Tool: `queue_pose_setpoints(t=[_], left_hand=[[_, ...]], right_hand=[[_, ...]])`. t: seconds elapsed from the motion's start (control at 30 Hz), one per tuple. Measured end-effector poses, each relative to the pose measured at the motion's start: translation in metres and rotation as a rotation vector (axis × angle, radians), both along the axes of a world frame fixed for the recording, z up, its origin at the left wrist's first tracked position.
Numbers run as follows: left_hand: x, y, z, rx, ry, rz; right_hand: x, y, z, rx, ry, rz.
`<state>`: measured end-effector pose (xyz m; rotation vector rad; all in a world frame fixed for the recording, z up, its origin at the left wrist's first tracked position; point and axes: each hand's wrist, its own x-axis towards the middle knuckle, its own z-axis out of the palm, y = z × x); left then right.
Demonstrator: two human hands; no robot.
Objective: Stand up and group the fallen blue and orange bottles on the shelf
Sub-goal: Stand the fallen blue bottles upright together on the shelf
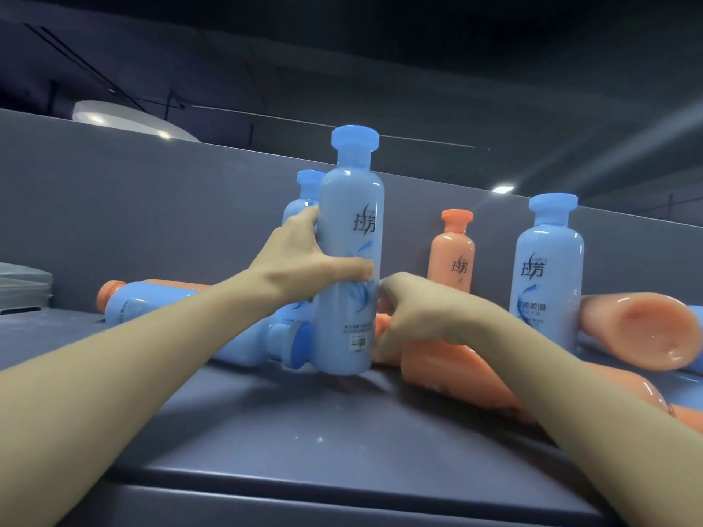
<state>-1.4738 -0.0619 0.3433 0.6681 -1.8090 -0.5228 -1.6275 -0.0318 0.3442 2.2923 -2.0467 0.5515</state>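
Left hand (304,260): grips upright blue bottle (352,260); fingers hidden behind it
Right hand (411,310): curled at its 3 o'clock; grip unclear
Shelf (304,431): fallen bottles partly hidden

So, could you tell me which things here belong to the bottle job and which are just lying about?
Job:
- blue bottle gripped upright by left hand
- right hand
- fallen orange bottle
- fallen blue bottle
- shelf

Lying about:
- grey stack, far left

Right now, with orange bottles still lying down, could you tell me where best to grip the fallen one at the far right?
Probably round the body of the fallen orange bottle, reaching from above. Its concave base faces the camera, the neck is hidden, and the upright blue bottle crowds its left.
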Motion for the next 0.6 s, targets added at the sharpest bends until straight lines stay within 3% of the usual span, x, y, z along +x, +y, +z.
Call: queue_pose_setpoints(t=[0.1,0.23,0.6], left_hand=[[0.0,0.0,0.0,0.009,0.005,0.002],[-0.002,-0.002,0.0,0.022,-0.012,-0.016],[-0.003,-0.005,-0.001,0.014,-0.038,-0.019]], right_hand=[[0.001,-0.005,-0.003,-0.022,0.26,-0.144],[0.005,-0.019,-0.011,-0.007,0.426,-0.185],[0.015,-0.012,-0.005,0.117,0.515,-0.151]])
